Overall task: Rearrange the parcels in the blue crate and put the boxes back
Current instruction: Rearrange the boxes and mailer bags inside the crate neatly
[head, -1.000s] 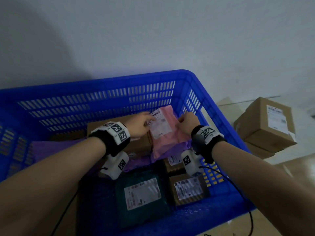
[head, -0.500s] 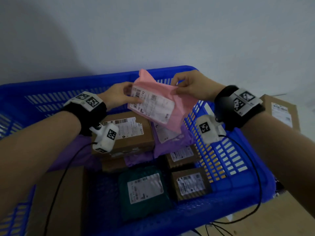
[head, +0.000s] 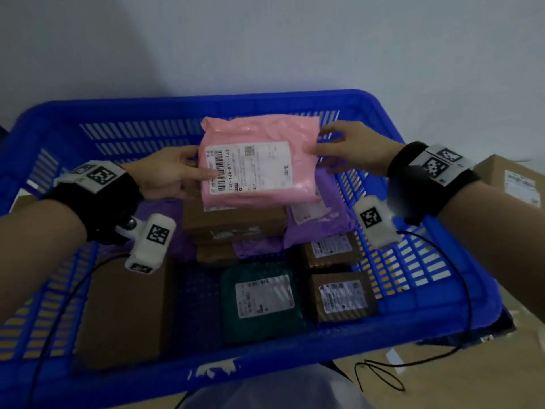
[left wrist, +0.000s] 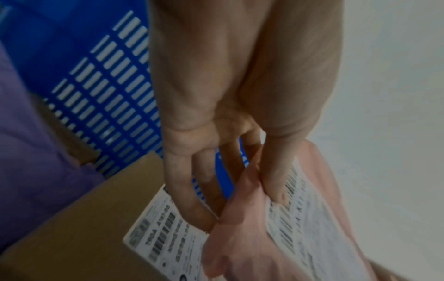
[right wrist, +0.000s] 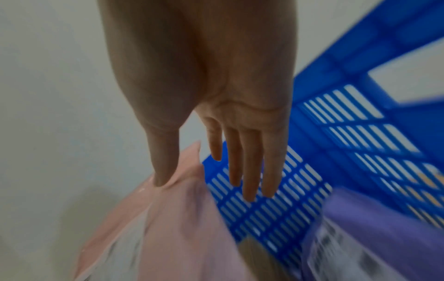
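Behind the crate stood a plain pale wall. You held the pink parcel label-up above the crate's far half, over a brown box. Your left hand made a narrow grip on its left edge, thumb on the barcode and fingers beneath. Your right hand met the right edge: thumb on the upper face, the other fingers straight and spread loose, clear of the far wall's slats. A purple parcel lay just beside the right wall. Nearer you sat a green parcel and two small boxes, with a large box at left. Between the large box and the green parcel, a strip of floor lay bare. Outside the right rim stood another box.
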`<state>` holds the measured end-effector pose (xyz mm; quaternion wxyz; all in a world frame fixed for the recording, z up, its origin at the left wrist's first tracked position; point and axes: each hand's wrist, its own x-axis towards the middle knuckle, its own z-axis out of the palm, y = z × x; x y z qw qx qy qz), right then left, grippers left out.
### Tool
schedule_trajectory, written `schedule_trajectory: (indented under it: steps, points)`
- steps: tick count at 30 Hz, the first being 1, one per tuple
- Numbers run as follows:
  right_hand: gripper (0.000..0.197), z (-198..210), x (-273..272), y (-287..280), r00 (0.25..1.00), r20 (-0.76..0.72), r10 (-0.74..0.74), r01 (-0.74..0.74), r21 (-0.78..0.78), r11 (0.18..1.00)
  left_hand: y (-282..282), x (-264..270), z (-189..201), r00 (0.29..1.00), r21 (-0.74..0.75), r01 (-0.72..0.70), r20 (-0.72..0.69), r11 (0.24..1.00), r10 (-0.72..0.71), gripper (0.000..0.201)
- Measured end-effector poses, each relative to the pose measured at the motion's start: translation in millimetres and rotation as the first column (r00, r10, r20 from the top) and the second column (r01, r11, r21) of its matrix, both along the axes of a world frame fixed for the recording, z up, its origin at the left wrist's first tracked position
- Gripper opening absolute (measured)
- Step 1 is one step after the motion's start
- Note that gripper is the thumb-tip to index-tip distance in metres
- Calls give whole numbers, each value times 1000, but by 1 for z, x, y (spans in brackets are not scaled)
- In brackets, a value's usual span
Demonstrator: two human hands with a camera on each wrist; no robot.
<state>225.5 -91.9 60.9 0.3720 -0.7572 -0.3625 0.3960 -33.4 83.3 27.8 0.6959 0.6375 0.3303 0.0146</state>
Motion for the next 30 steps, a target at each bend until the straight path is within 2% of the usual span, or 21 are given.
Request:
schedule_trajectory:
  steps: [2,3,8,14,19,21,24,25,30]
  points:
    - [40,-9,-12,-8,984,-176,8,-11,-16,1000,-3,-10,-4,1000,-24,-11,1,1000,11,96]
    - [38,-13,-17,-12,976,-215,15,-18,-10,1000,-5,-15,-6,1000,-34,-10,-2,999,10,95]
    - [28,-31,-32,-22,972,-233,34,-49,-58,997,-13,-33,-14,994,-84,52,-88,995,-59,79]
    - [15,-50,-42,-41,949,-305,80,-154,-226,962,-28,-48,-23,940,-150,153,-283,977,-191,100]
    - [5,-78,-54,-50,909,-375,182,-342,-423,839,-39,-56,-41,842,-224,212,-452,951,-294,100]
    - [14,-92,-57,-50,898,-404,177,-374,-485,791,-45,-55,-53,798,-246,198,-521,949,-302,78]
    - [18,-109,-61,-47,897,-399,187,-397,-545,739,-56,-51,-71,755,-243,146,-600,959,-267,16]
    - [16,-114,-62,-44,897,-398,193,-405,-563,721,-58,-49,-77,746,-238,124,-618,963,-249,9]
    - [9,-141,-66,-31,902,-391,182,-409,-640,651,-66,-41,-107,707,-277,28,-674,961,-215,11]
